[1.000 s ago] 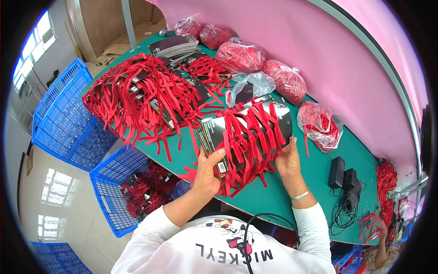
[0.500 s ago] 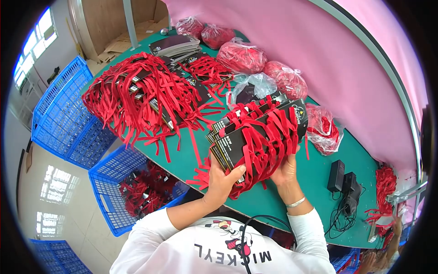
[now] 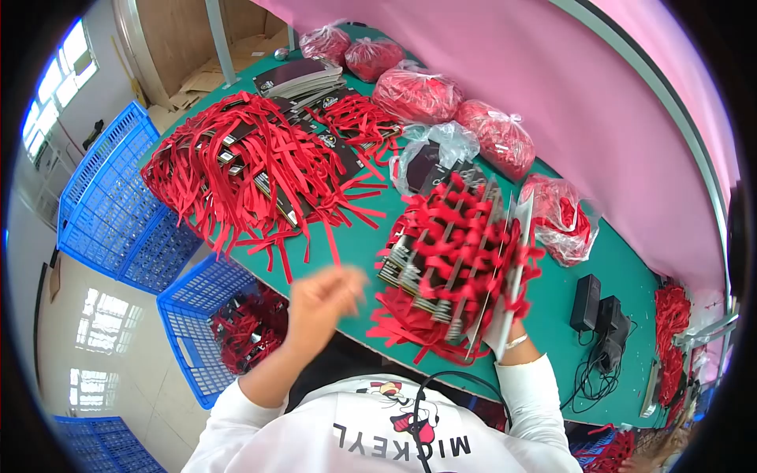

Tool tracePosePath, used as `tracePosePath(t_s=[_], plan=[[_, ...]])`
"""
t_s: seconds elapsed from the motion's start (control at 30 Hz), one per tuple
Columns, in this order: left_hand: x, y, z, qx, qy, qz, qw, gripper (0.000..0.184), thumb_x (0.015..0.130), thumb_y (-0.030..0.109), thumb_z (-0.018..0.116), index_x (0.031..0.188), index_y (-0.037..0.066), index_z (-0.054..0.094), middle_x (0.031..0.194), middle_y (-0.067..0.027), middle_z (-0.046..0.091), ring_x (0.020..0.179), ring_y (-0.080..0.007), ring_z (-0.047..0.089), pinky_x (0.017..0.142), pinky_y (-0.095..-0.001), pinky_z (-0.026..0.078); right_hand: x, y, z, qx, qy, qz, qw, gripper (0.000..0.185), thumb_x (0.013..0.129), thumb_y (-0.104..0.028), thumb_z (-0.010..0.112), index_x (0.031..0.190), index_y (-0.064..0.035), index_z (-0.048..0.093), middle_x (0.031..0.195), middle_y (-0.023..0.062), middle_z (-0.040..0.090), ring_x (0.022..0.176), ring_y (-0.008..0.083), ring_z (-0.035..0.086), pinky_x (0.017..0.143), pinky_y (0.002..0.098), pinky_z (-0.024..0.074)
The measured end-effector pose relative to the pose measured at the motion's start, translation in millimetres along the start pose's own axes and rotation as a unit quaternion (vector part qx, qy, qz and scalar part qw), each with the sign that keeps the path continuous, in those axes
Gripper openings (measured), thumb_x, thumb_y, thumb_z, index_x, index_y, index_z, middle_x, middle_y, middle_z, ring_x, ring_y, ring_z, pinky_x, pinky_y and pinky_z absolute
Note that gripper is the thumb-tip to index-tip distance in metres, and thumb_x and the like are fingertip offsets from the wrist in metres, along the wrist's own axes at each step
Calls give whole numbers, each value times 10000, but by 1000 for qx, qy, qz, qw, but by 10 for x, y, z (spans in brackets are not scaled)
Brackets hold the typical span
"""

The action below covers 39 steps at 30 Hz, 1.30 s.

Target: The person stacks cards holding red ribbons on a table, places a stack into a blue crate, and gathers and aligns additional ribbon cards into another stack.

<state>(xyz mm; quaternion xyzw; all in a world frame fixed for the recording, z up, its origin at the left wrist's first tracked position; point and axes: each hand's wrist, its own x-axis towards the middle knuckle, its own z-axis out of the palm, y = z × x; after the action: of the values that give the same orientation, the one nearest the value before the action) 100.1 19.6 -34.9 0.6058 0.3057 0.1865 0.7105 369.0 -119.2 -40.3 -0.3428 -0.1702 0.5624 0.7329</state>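
A thick fanned stack of dark cards with red ribbon bows (image 3: 453, 260) leans over the green table in front of me. My right hand (image 3: 503, 333) supports it at its lower right edge, with most of the fingers hidden behind the cards. My left hand (image 3: 327, 299) is in the air left of the stack, apart from it; motion smears its fingers. Beyond it lies a big heap of ribboned cards (image 3: 252, 169). Behind the stack is an open clear bag (image 3: 438, 154) with dark cards in it.
Bags of red ribbon (image 3: 416, 94) line the pink curtain (image 3: 583, 102). A pile of flat cards (image 3: 300, 77) sits at the back. Black adapters (image 3: 585, 302) with cables lie right. Blue crates (image 3: 189, 347) stand on the floor at left. Another person's arm (image 3: 658, 457) shows at lower right.
My left hand has let go of the stack and moved left. The cards have turned more upright and fanned apart, with my right hand still at them.
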Motion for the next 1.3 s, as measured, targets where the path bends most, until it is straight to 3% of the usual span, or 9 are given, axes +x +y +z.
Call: tracePosePath(t_s=[0.07, 0.17, 0.23, 0.43, 0.7, 0.93, 1.07, 1.13, 1.3], plan=[[195, 38, -40, 20, 88, 80, 993, 680, 994, 306, 585, 1525, -8, 300, 1436, -170, 489, 1276, -219, 519, 1074, -363, 404, 62, 70, -114, 39, -5, 69, 997, 535, 1009, -317, 576, 1469, -96, 417, 1336, 138, 598, 1128, 281, 646, 927, 428, 578], [476, -7, 259, 9, 57, 135, 989, 740, 1009, 410, 543, 1554, 7, 246, 1533, -196, 368, 1404, -251, 387, 1135, -393, 330, 514, 214, -267, -109, 36, -89, 989, 533, 1001, -222, 600, 1478, -99, 398, 1214, 101, 622, 972, 201, 671, 788, 367, 606], [418, -18, 403, 17, 10, 198, 980, 787, 991, 442, 576, 1558, 16, 234, 1557, -228, 312, 1467, -321, 292, 1172, -432, 282, 458, 246, -69, -144, 101, -99, 979, 578, 978, -150, 631, 1491, -93, 370, 1127, 53, 617, 915, 131, 645, 778, 302, 575], [323, 13, 508, 261, 29, 119, 957, 1308, 685, 550, 851, 1591, 27, 66, 1605, -356, 54, 1504, -509, 67, 1199, -538, 194, 507, 305, 7, -177, 153, -118, 965, 645, 969, -184, 655, 1508, -41, 331, 1242, 87, 590, 1053, 153, 609, 899, 294, 518], [676, -106, 376, 178, -41, 178, 967, 996, 812, 201, 678, 1594, 24, 87, 1632, -311, 38, 1523, -453, 99, 1200, -517, 186, 432, 106, 131, -112, 117, -119, 980, 746, 941, -217, 691, 1535, -60, 267, 1370, 100, 523, 1204, 206, 578, 1008, 358, 508], [924, -303, 443, 243, 39, 160, 956, 1090, 825, 231, 764, 1609, 92, 19, 1609, -293, 213, 1510, -375, 236, 1197, -419, 241, 304, -6, 9, -155, 108, -30, 982, 833, 809, -251, 811, 1474, -73, 342, 1317, 100, 558, 1159, 203, 612, 982, 382, 537], [918, -19, 272, -119, -59, 30, 991, 1393, 661, 201, 929, 1606, 133, -92, 1617, -180, 248, 1448, -259, 342, 1177, -386, 306, 271, 5, 163, -191, 105, -69, 974, 731, 790, -183, 809, 1401, -55, 428, 1228, 81, 607, 1088, 171, 630, 938, 342, 539], [870, 74, 264, -138, -75, 90, 984, 1414, 654, 217, 938, 1604, 138, -106, 1610, -166, 267, 1441, -248, 349, 1175, -385, 310, 262, -39, 320, -213, 118, -80, 967, 736, 748, -166, 832, 1369, -25, 463, 1204, 83, 617, 1072, 167, 623, 938, 322, 517], [805, 329, 229, -114, -32, 338, 933, 1572, 541, 319, 992, 1592, 132, -161, 1603, -169, 222, 1440, -266, 338, 1181, -398, 287, 183, -179, 248, -407, -66, -269, 870, 868, 630, -193, 925, 1344, 22, 481, 1242, 113, 620, 1083, 221, 610, 967, 366, 492]])
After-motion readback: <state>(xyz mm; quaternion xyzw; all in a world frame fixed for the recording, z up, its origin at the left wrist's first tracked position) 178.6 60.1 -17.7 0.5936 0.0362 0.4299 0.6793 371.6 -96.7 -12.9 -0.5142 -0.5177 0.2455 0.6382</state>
